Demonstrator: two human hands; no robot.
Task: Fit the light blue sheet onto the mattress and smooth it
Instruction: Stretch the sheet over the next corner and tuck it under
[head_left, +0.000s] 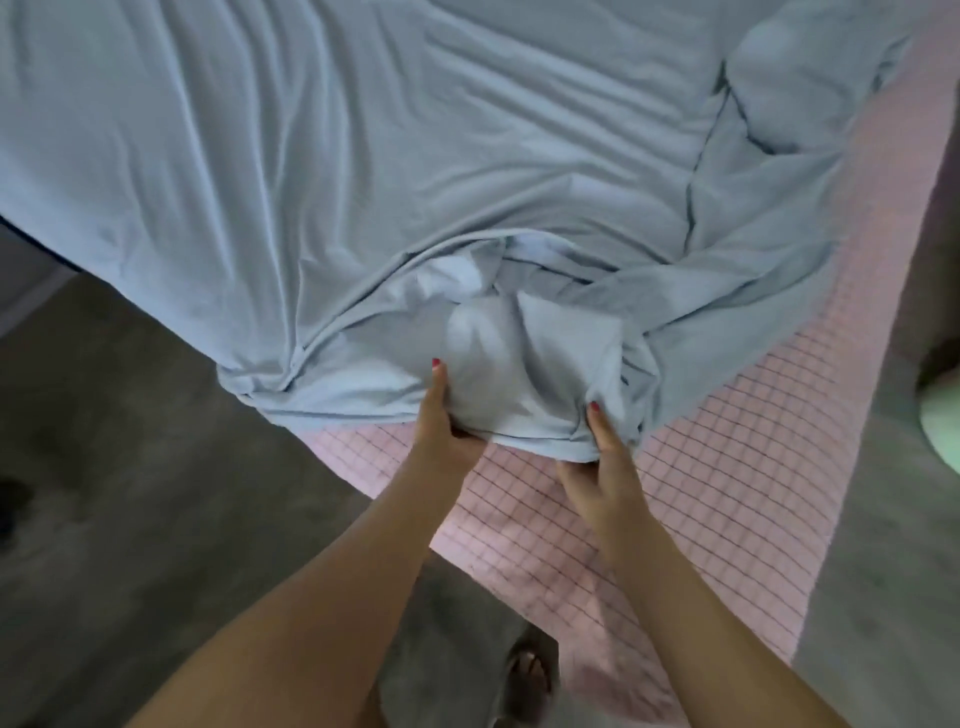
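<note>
Light blue sheet (363, 171) of soft, creased cloth lies spread over most of the pink grid-patterned mattress (727, 499), but it is not yet fitted at the corner nearest the person. There the sheet is gathered into a bunched pocket that sits on top of the mattress corner and not over it, and bare pink shows below and to the right of that bunch. The left hand (441, 431) grips the bunched hem from the left, thumb on top and fingers curled beneath. The right hand (602, 467) pinches the same hem just to the right. I judge the corner has yet to be pulled down, and the long wrinkles and the folded-over flap at the far right still want smoothing. Grey floor (130, 467) lies left of the mattress.
</note>
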